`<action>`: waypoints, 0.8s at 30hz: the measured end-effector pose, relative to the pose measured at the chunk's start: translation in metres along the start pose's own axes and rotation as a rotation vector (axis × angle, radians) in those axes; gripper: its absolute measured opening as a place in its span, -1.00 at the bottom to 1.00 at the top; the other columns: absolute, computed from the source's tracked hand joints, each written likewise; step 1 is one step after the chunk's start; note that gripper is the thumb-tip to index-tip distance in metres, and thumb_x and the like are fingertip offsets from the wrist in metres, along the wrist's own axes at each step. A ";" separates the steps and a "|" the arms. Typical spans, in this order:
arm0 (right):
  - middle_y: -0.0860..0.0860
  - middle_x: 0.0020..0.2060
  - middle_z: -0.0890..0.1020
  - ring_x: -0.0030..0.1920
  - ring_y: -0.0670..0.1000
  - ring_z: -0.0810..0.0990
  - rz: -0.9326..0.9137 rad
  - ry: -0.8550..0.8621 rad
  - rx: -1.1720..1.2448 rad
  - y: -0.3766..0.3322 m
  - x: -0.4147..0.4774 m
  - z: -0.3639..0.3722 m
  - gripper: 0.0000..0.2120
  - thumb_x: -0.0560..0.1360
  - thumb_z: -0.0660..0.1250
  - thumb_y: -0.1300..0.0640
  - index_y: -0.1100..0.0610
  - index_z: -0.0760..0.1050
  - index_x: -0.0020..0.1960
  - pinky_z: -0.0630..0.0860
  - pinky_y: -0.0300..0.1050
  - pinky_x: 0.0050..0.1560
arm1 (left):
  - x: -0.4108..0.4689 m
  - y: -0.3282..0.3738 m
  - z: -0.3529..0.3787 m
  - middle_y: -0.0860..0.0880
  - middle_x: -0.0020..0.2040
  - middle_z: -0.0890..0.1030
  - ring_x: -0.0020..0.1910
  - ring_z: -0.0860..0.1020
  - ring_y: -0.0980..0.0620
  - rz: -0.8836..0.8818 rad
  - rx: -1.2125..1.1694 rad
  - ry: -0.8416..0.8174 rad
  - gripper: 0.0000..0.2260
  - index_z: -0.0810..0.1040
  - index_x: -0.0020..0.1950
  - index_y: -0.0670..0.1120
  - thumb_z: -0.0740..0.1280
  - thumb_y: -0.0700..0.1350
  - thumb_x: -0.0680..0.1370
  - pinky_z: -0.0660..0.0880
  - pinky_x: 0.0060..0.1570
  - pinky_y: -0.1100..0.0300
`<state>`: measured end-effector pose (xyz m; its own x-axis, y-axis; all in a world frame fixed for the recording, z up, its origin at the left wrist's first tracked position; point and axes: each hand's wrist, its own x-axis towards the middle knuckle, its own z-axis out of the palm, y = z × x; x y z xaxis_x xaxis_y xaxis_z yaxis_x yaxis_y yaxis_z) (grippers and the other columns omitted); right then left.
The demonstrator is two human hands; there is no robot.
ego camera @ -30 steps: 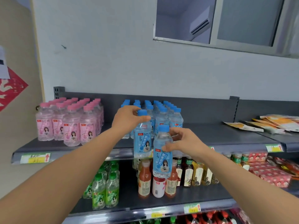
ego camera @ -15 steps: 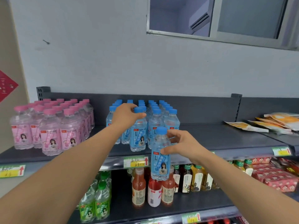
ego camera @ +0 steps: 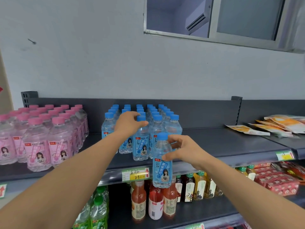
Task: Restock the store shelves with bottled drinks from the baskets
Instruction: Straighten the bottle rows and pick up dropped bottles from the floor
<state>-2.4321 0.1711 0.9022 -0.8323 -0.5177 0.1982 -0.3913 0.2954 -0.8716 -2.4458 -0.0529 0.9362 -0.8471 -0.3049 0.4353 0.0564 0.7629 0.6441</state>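
On the dark top shelf stands a block of blue-capped soda bottles in several rows. My left hand grips the neck of a blue-capped bottle that stands at the front of that block. My right hand holds a second blue-capped bottle upright in the air, in front of the shelf edge and below the level of the others. No basket is in view.
Pink-capped peach soda bottles fill the shelf's left part. Orange snack packets lie at the right. Bare shelf lies right of the blue block. The lower shelf holds green bottles, red juice bottles and tea bottles.
My left hand has set its bottle down at the front of the blue block and still holds its neck. My right hand has kept its bottle in front of the shelf edge.
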 end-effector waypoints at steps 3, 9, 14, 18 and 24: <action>-0.09 -0.05 0.69 -0.08 -0.15 0.62 0.007 -0.008 0.013 -0.001 0.002 0.003 -0.59 0.28 0.55 0.34 0.00 0.62 0.03 0.58 -0.23 -0.13 | 0.003 -0.001 0.003 -0.07 0.26 0.54 0.21 0.51 -0.04 0.011 -0.013 -0.016 -0.43 0.44 0.38 -0.10 0.45 0.11 0.45 0.46 0.23 0.02; -0.14 -0.09 0.67 -0.08 -0.16 0.59 0.008 -0.025 0.004 -0.011 0.009 0.009 -0.59 0.28 0.55 0.34 -0.03 0.61 0.03 0.50 -0.30 -0.17 | -0.002 -0.004 0.002 -0.02 0.16 0.53 0.07 0.47 0.06 0.034 -0.038 -0.044 -0.46 0.41 0.39 -0.06 0.38 0.15 0.49 0.41 0.05 0.18; -0.08 0.02 0.62 0.06 -0.03 0.59 -0.018 -0.019 -0.001 -0.031 0.023 0.021 -0.50 0.28 0.57 0.29 0.04 0.56 0.17 0.55 -0.14 0.01 | -0.016 0.000 -0.024 0.04 -0.09 0.59 -0.13 0.53 0.14 0.153 -0.209 0.068 -0.76 0.60 0.08 0.03 0.33 0.14 0.52 0.46 -0.09 0.21; -0.05 0.12 0.57 0.12 -0.01 0.56 -0.061 0.009 0.030 -0.046 0.039 0.035 -0.39 0.26 0.59 0.28 0.07 0.45 0.23 0.53 -0.07 0.13 | -0.029 0.006 -0.051 0.11 -0.12 0.66 -0.20 0.57 0.29 0.152 -0.425 -0.230 -0.83 0.67 -0.06 0.00 0.40 0.06 0.48 0.44 -0.21 0.33; -0.03 0.08 0.57 0.10 -0.05 0.56 -0.122 0.025 0.086 -0.055 0.052 0.057 -0.49 0.28 0.59 0.24 0.04 0.44 0.13 0.50 -0.22 0.03 | -0.025 -0.007 -0.070 0.09 -0.14 0.65 -0.24 0.58 0.23 0.135 -0.337 -0.169 -0.81 0.64 0.03 -0.03 0.49 -0.09 0.43 0.44 -0.35 0.39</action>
<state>-2.4314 0.0824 0.9345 -0.7905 -0.5251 0.3152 -0.4561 0.1612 -0.8752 -2.3876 -0.0903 0.9651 -0.8936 -0.0948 0.4388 0.3199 0.5513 0.7705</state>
